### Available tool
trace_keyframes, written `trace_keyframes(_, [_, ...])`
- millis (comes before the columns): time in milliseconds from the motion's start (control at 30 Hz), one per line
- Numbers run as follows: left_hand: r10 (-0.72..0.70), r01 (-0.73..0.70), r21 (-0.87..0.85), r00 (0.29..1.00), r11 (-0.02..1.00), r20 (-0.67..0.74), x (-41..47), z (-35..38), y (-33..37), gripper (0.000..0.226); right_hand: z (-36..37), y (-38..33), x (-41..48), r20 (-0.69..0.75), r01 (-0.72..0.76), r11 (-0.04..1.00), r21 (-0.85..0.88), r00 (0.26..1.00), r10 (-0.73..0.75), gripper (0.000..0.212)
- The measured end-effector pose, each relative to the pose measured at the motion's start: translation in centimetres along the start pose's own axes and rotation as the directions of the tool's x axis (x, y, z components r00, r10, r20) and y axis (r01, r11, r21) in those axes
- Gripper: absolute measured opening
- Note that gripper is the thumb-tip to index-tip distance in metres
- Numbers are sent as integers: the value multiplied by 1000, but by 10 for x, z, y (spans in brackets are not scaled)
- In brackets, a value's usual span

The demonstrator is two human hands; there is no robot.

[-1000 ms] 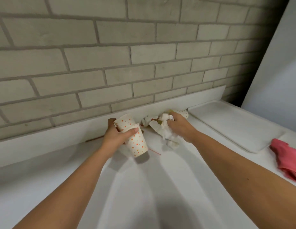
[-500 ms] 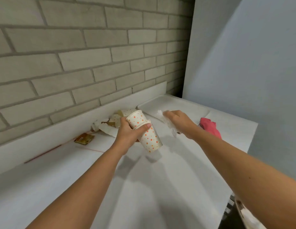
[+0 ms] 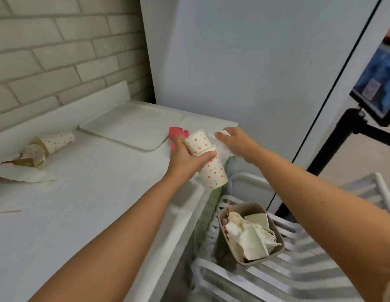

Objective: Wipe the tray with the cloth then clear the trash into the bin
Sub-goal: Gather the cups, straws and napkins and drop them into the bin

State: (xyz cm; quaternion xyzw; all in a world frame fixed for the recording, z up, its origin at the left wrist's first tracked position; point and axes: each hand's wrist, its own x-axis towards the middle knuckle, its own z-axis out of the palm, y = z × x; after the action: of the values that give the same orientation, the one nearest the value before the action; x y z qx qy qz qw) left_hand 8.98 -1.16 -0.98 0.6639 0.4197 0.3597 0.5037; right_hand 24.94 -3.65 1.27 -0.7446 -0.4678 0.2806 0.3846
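At the far left of the white countertop (image 3: 91,203), against the pale brick wall (image 3: 48,51), lies a heap of trash: squashed orange-dotted paper cups and crumpled wrappers (image 3: 48,144) resting on a creased sheet of white paper (image 3: 22,176), with a thin wooden stick (image 3: 6,211) lying flat nearer the front edge. Further right, at the back of the counter, sits the flat white rectangular plastic tray (image 3: 128,127), bare on top. Just beside its right-hand corner lies the bunched pink cloth (image 3: 177,131), partly hidden behind the left hand (image 3: 183,160). That hand is curled around a pair of stacked white paper cups with orange dots (image 3: 209,168), thumb across the front, holding them tilted with their bases pointing down and to the right, over the counter's right edge. Touching the cups on the right, the right hand (image 3: 237,142) has its fingers closed over a crumpled white paper napkin (image 3: 223,149). Below both hands, off the end of the counter, the brown rectangular cardboard bin (image 3: 263,259) stands on a white slatted seat (image 3: 309,269), already holding folded and crumpled paper scraps. At the far right a dark tablet (image 3: 377,83) is mounted on a black tripod (image 3: 333,147).
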Motion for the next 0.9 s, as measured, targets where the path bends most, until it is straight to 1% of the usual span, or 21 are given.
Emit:
trace_keyframes(33, [3, -4, 26, 1000, 1000, 19, 0, 18, -4, 73, -7, 17, 3, -3, -28, 1000, -6, 1000, 28, 50])
trace_keyframes(200, [-24, 12, 156, 997, 988, 76, -4, 88, -30, 62, -29, 108, 11, 42, -137, 988, -73, 989, 140, 43])
trace_keyframes(267, [-44, 24, 211, 995, 977, 90, -5, 104, -45, 62, -28, 144, 10, 75, -202, 971, -128, 974, 213, 48])
trace_keyframes(333, [-59, 31, 289, 994, 957, 90, -5, 117, -59, 63, -23, 180, 11, 114, -264, 940, -218, 949, 293, 51])
trace_keyframes(433, [-97, 68, 278, 991, 958, 92, -5, 135, -74, 60, -11, 229, 16, 132, -317, 883, -347, 915, 380, 48])
trace_keyframes(500, [-124, 92, 289, 988, 953, 96, -4, 141, -83, 58, -2, 255, 16, 142, -335, 852, -401, 897, 419, 47])
trace_keyframes(533, [-129, 98, 292, 987, 951, 92, -3, 143, -89, 58, 3, 265, 16, 164, -340, 841, -420, 883, 439, 49])
trace_keyframes(600, [-139, 107, 303, 986, 947, 87, -1, 144, -98, 59, 12, 279, 17, 262, -315, 837, -448, 848, 460, 58])
trace_keyframes(667, [-149, 112, 329, 985, 938, 87, 0, 145, -107, 59, 17, 286, 20, 347, -265, 855, -446, 829, 439, 59])
trace_keyframes(733, [-153, 110, 354, 983, 929, 98, 1, 147, -112, 60, 13, 280, 28, 364, -229, 874, -428, 842, 398, 57])
trace_keyframes(767, [-161, 114, 359, 981, 926, 104, 2, 148, -114, 60, 9, 273, 32, 368, -191, 897, -399, 862, 348, 56])
trace_keyframes(800, [-171, 120, 365, 979, 923, 111, 3, 149, -116, 60, 3, 263, 37, 380, -134, 932, -337, 886, 265, 57])
trace_keyframes(833, [-178, 123, 372, 977, 920, 117, 4, 150, -117, 61, -4, 250, 41, 396, -53, 967, -248, 906, 151, 58])
trace_keyframes(867, [-179, 119, 383, 976, 916, 125, 6, 152, -119, 61, -11, 237, 43, 419, 32, 987, -157, 907, 38, 60])
trace_keyframes(900, [-175, 112, 388, 976, 915, 133, 7, 153, -120, 62, -18, 225, 44, 464, 113, 989, -92, 884, -57, 63])
